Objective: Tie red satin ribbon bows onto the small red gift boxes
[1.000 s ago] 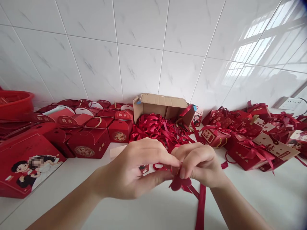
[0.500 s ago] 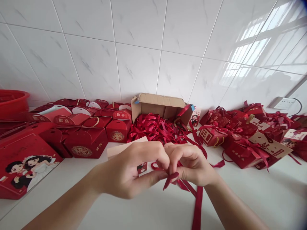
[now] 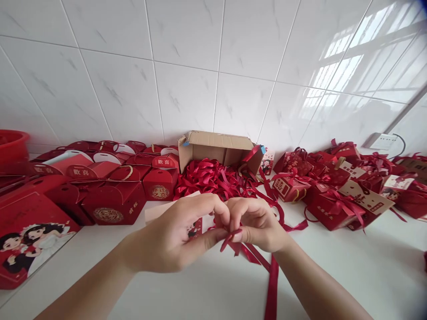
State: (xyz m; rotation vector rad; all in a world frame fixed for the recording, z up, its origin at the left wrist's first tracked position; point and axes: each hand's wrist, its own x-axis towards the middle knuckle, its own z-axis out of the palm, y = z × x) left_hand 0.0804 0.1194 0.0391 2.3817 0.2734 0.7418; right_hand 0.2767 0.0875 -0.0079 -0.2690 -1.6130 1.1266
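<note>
My left hand (image 3: 180,235) and my right hand (image 3: 256,224) meet above the white tabletop, thumbs and fingers pinched. Both are closed on a dark red ribbon (image 3: 231,240), whose short looped piece sticks out between the thumbs. Below my right hand, a long ribbon tail (image 3: 272,284) runs down to the front edge of the view. A small red card or box with a cartoon print (image 3: 195,229) and a pale flap (image 3: 156,213) shows behind my left hand; most of it is hidden.
Behind my hands, a cardboard box (image 3: 220,138) lies on its side, spilling a heap of red ribbons (image 3: 213,178). Red gift boxes (image 3: 113,204) stand in rows at left, near a red basin (image 3: 13,151). Ribbon-tied boxes (image 3: 333,211) crowd the right. A tiled wall (image 3: 187,89) rises behind.
The view has turned slightly right, so the surroundings sit a little further left. My hands stay together, pinching the ribbon, and its short piece between the thumbs has shifted slightly.
</note>
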